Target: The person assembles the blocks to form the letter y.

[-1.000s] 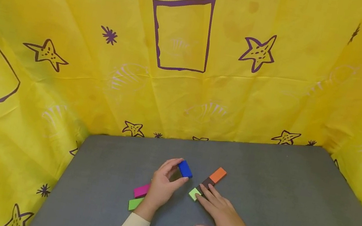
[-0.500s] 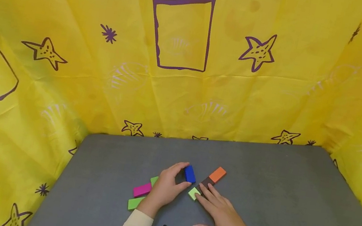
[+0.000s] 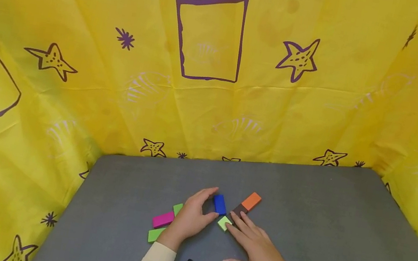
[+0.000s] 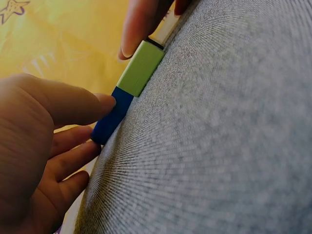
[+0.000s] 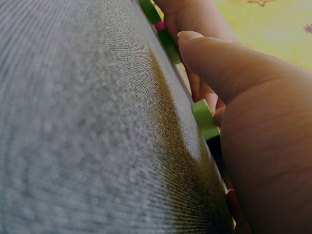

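Note:
In the head view a blue block (image 3: pixel 219 204) lies on the grey table beside a light green block (image 3: pixel 224 223). My left hand (image 3: pixel 192 216) curves loosely around the blue one; its index finger stands a little apart from it, and the thumb is close to the near end. The left wrist view has the blue block (image 4: pixel 113 114) end to end with the green block (image 4: pixel 141 68). Straight fingers of my right hand (image 3: pixel 264 258) rest on the light green block and a dark brown block (image 3: pixel 239 210), partly hiding both. An orange block (image 3: pixel 252 201) adjoins the brown one.
Left of my left wrist lie a magenta block (image 3: pixel 163 219), a green block (image 3: pixel 155 235) and another green block (image 3: pixel 177 209), partly covered by the hand. Yellow patterned cloth (image 3: pixel 198 119) hangs behind and at both sides of the grey table (image 3: pixel 305 203).
My left hand has moved the blue block right and nearer to the light green block, then its index finger has come away from it. The right hand has stayed in place.

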A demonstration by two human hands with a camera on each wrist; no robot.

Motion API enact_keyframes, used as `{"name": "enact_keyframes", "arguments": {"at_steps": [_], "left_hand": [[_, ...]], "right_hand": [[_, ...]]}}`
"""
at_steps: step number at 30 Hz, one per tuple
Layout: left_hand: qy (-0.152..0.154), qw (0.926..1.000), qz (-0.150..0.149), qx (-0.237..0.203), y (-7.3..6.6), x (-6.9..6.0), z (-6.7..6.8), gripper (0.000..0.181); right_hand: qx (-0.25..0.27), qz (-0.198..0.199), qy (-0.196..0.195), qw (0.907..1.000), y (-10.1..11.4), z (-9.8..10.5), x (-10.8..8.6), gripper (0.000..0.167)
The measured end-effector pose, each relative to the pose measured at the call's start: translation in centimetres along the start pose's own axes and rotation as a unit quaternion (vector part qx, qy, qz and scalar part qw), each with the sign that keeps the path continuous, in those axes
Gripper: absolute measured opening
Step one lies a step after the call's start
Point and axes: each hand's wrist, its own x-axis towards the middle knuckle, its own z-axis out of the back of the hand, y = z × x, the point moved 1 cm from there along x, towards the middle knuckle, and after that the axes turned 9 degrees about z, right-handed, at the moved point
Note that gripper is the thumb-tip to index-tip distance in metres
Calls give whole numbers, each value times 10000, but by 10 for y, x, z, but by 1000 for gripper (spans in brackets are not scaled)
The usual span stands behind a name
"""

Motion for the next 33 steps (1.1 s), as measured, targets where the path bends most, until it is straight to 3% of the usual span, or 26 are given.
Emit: {"name": "enact_keyframes", "arguments": {"at_steps": [14, 24, 33], "left_hand": [[196, 9998, 99, -30, -1, -2, 0, 65], [153, 9999, -11, -13, -1, -2, 1, 63], [155, 9999, 54, -41, -3, -3, 2, 63]], "right_hand": [[-39, 92, -47, 9999, 2, 1, 0, 84], [-49, 161, -181, 9997, 1, -1, -1, 85], [41, 24, -27, 10000, 0, -1, 0, 87]]}}
